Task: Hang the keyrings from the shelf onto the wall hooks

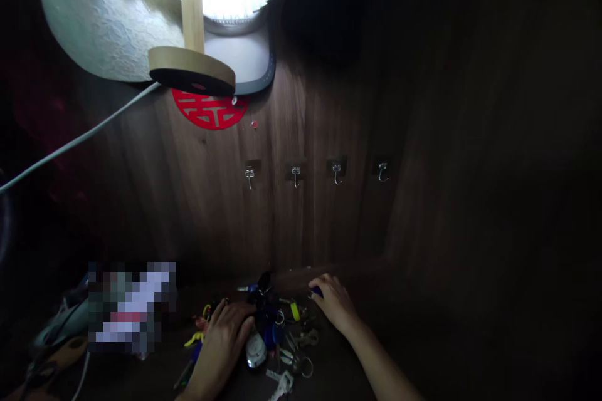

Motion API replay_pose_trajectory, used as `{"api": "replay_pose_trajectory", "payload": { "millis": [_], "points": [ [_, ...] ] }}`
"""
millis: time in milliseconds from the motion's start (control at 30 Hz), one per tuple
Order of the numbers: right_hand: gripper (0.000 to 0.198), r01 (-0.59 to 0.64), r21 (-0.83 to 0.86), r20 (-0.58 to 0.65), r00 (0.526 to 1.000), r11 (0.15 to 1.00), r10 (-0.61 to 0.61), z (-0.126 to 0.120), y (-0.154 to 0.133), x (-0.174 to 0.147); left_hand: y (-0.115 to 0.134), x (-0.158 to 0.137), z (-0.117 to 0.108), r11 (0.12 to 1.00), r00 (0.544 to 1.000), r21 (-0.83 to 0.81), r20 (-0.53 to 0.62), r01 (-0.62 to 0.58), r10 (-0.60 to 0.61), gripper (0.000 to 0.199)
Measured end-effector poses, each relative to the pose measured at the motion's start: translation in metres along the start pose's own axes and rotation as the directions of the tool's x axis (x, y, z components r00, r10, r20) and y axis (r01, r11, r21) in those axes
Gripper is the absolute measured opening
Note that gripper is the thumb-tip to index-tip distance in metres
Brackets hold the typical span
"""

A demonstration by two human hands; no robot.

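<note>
A heap of keys (308,337) with rings, tags and fobs lies on the dark surface at the bottom of the view. My left hand (226,335) rests palm down over the heap's left side, its fingers stretched out and their tips partly lost among the keys. Close beside it are a silver round-ended fob (255,351) and a blue tag (273,335). A yellow tag (295,311) lies between the two hands. At the heap's right edge, my right hand (333,301) pinches a small dark blue key tag (316,291); its far end is hidden by the fingers.
Four-style metal hooks aside, several hooks (337,172) line the wooden panel (324,225) behind the keys. Above hang a lit lamp (192,6), caps (239,56) and a red paper cutout (211,114). A white cord (84,136) runs left. Blurred-out items (132,310) lie left.
</note>
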State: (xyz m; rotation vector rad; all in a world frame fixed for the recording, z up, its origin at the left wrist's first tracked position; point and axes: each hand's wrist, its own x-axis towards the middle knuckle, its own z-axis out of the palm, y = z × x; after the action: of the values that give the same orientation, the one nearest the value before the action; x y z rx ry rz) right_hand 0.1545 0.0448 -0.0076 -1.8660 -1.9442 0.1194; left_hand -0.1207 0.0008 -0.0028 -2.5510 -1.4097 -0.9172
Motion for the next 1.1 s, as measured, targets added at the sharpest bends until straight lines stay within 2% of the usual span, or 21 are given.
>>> {"api": "replay_pose_trajectory", "payload": {
  "millis": [133, 300, 400, 500, 633, 800, 933, 1100],
  "points": [
    [0.017, -0.04, 0.089, 0.048, 0.998, 0.995, 0.035, -0.009, -0.003, 0.001, -0.003, -0.002, 0.004, 0.999, 0.999, 0.002, -0.042, -0.034, 0.034, 0.026],
    [0.013, -0.026, 0.233, 0.026, 0.999, 0.972, 0.02, -0.016, -0.005, -0.004, -0.004, -0.002, 0.005, 0.999, 0.998, 0.011, -0.05, -0.033, 0.034, 0.025],
    [0.01, -0.008, 0.374, 0.013, 1.0, 0.927, 0.004, -0.022, -0.009, 0.002, -0.005, -0.003, 0.006, 0.999, 0.999, 0.014, -0.043, -0.03, 0.03, 0.025],
    [0.011, 0.002, 0.56, -0.011, 1.0, 0.828, 0.005, -0.038, -0.017, 0.019, -0.009, -0.003, 0.009, 1.0, 0.999, 0.012, -0.045, -0.027, 0.028, 0.025],
    [0.028, 0.054, 0.78, -0.101, 0.994, 0.623, 0.041, -0.077, -0.041, 0.049, -0.012, -0.002, 0.012, 1.0, 0.998, -0.008, -0.054, -0.029, 0.028, 0.024],
    [0.032, 0.198, 0.889, -0.256, 0.962, 0.413, 0.091, -0.127, -0.081, 0.08, -0.008, -0.001, 0.01, 0.998, 0.998, -0.053, -0.055, 0.012, -0.015, 0.025],
    [0.03, 0.274, 0.904, -0.337, 0.929, 0.329, 0.151, -0.145, -0.103, 0.1, -0.004, 0.0, 0.006, 0.995, 0.998, -0.092, -0.047, 0.048, -0.052, 0.025],
    [0.03, 0.283, 0.911, -0.348, 0.919, 0.3, 0.187, -0.144, -0.11, 0.115, -0.004, 0.001, 0.008, 0.99, 0.996, -0.114, -0.028, 0.078, -0.082, 0.025]
  ]
}}
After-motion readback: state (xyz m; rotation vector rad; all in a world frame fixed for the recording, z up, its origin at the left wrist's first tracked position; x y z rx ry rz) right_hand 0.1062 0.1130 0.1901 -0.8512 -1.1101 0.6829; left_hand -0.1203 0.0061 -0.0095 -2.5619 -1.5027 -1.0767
